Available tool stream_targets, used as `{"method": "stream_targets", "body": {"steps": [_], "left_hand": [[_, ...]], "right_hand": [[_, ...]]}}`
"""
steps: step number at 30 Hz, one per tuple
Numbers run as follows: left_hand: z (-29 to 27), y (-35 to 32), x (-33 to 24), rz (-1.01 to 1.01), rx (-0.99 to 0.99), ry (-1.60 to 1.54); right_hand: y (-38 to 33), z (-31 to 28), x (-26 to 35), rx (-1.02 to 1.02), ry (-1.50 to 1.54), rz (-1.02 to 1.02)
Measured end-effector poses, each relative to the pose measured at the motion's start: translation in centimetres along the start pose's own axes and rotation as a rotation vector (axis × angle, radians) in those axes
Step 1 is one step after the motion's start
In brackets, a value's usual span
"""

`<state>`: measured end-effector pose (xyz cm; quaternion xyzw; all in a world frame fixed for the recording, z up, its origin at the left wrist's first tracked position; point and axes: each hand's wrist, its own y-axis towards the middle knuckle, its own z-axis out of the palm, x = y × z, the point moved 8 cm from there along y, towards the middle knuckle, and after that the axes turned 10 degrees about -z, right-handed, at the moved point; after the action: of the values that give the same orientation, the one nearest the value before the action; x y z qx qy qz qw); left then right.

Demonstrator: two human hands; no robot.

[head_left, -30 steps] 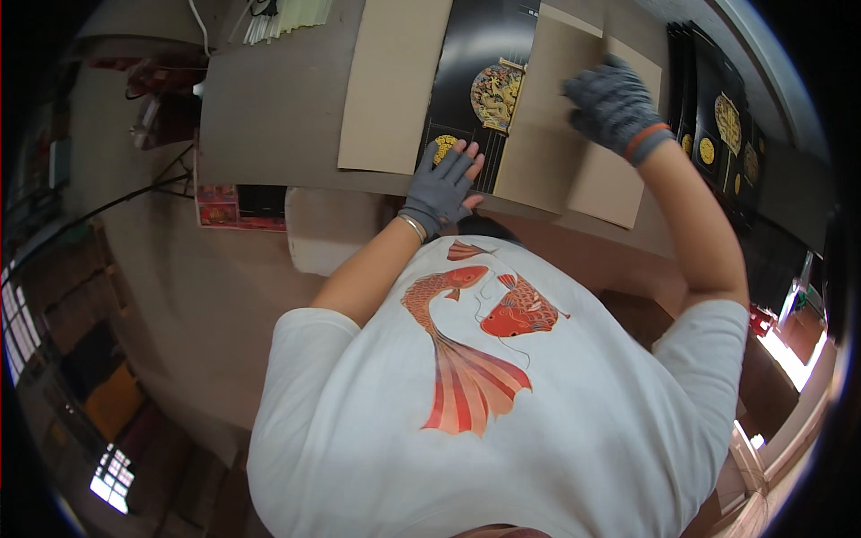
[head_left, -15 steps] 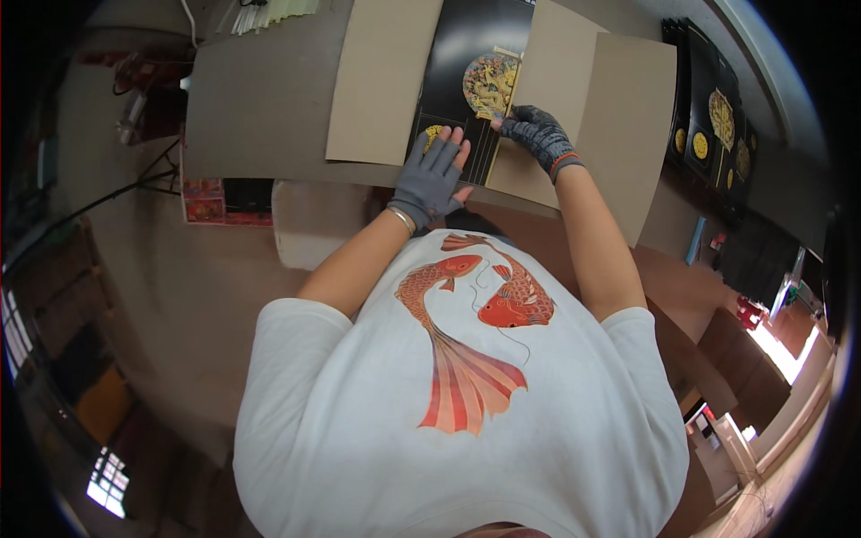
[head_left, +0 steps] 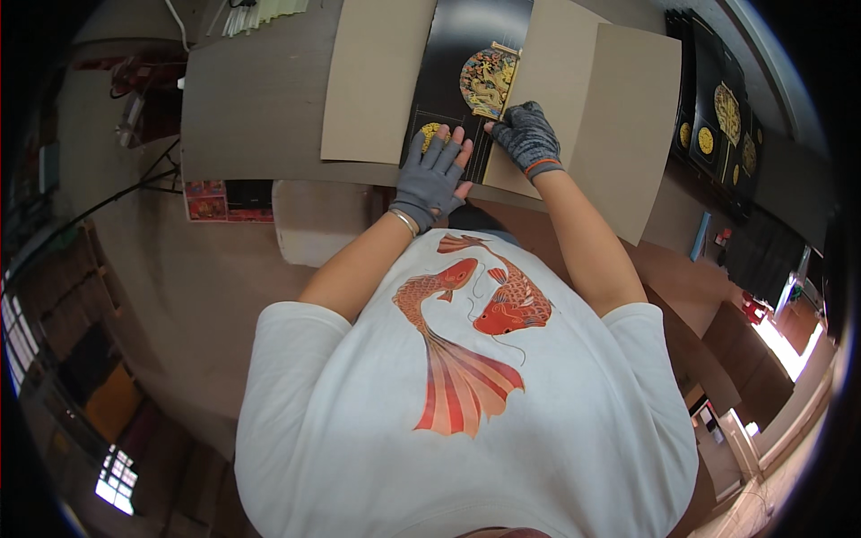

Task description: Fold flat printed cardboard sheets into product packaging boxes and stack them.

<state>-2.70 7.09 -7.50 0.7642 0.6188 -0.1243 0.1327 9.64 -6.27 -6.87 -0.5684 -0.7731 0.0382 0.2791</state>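
A black printed panel (head_left: 453, 67) lies on the table, with a round gold-and-coloured dragon design (head_left: 487, 82) and a smaller yellow disc on it. My left hand (head_left: 434, 175), in a grey glove with bare fingertips, rests flat on its near end with the fingers apart, partly covering the yellow disc. My right hand (head_left: 529, 137), in a mottled grey glove with an orange cuff line, is curled closed at the panel's right edge, below the dragon design. Its thumb tip touches the black surface; whatever lies under the curled fingers is hidden. Beige board (head_left: 558, 76) adjoins the panel on the right.
Another beige board (head_left: 369, 81) extends left of the panel over the grey-brown table (head_left: 256, 108). A stack of similar black printed panels (head_left: 717, 117) is at the far right. Pale strips (head_left: 260, 13) lie at the back left. Below the table's left part stands a red patterned box (head_left: 206, 202).
My right hand has shifted a little left, and its fingers have curled in more tightly. My left hand stays flat in nearly the same place.
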Motion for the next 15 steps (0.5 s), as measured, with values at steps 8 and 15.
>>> {"method": "stream_targets", "body": {"steps": [8,15], "left_hand": [[0.26,-0.05,-0.46,0.054,0.030,0.053],[0.75,-0.24,-0.18,0.070,0.047,-0.013]], "right_hand": [[-0.27,0.08,0.34,-0.001,-0.016,0.020],[-0.21,0.45,0.16,0.020,-0.026,-0.003]]}}
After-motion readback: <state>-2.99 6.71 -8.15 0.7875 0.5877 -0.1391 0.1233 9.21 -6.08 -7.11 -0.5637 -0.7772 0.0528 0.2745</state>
